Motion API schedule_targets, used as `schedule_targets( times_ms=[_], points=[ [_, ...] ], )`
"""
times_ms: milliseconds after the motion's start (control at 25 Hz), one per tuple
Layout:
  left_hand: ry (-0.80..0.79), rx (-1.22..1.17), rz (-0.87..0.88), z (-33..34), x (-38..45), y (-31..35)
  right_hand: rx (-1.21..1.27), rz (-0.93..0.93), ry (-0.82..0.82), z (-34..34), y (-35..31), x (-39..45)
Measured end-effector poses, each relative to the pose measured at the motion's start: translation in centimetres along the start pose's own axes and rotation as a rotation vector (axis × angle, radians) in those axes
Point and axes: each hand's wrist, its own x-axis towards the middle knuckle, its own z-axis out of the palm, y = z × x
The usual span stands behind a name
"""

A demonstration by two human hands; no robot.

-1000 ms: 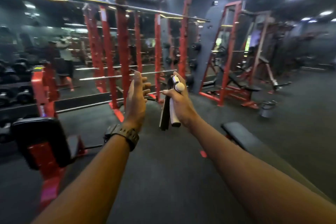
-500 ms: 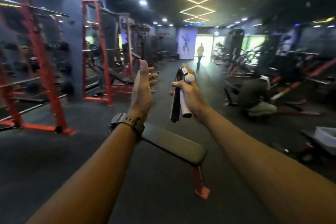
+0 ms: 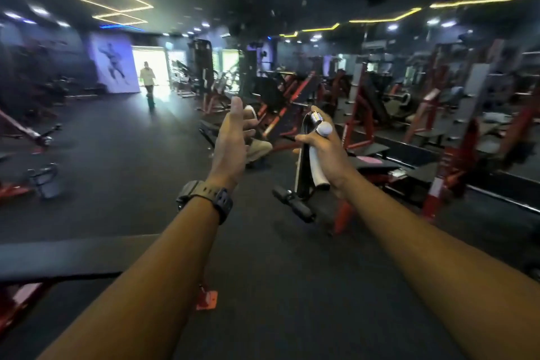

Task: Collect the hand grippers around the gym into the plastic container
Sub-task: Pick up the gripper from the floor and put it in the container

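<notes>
My right hand (image 3: 327,149) grips hand grippers (image 3: 309,161) held out in front of me: one black handle and one white handle hang down, with a metal coil spring at the top. My left hand (image 3: 233,140) is raised beside it, palm turned right, fingers straight and holding nothing. A dark watch sits on my left wrist. No plastic container shows in this view.
A black flat bench (image 3: 58,257) with red legs crosses the lower left. Red and black machines (image 3: 365,114) fill the right side. A person crouches (image 3: 257,149) behind my left hand. Another person (image 3: 147,77) stands at the bright far doorway. Dark open floor (image 3: 117,155) stretches ahead left.
My view has swung right, from the red racks to the long gym aisle and machines. Both hands keep the same pose, the right still holding the grippers.
</notes>
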Motion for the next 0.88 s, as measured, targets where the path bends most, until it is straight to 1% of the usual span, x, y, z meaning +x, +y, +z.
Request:
schedule_targets(
  times_ms=[160,240,320,400,480,640,760,880],
  points=[
    [-0.175,-0.056,-0.079,9.8,0.5,-3.4,-0.101,0.052,0.139,-10.4,0.5,-1.0],
    [-0.252,-0.024,-0.095,14.5,0.4,-5.1,-0.153,0.067,0.209,-14.9,1.2,-1.1],
    [-0.294,-0.007,-0.105,17.7,0.5,-6.5,-0.209,0.089,0.252,-18.5,2.1,-0.9],
    [-0.294,-0.007,-0.117,20.3,1.4,-8.3,-0.212,0.133,0.252,-21.7,3.9,0.2],
    [-0.278,0.006,-0.138,22.3,2.7,-10.2,-0.226,0.165,0.279,-24.0,6.1,1.4],
    [-0.290,-0.007,-0.154,25.6,6.9,-14.5,-0.243,0.216,0.272,-26.5,10.4,5.8],
    [-0.303,-0.004,-0.156,28.1,12.0,-18.6,-0.250,0.215,0.254,-27.9,14.4,11.1],
    [-0.348,-0.014,-0.176,31.0,18.7,-23.6,-0.276,0.240,0.255,-29.4,18.4,17.4]
  ],
)
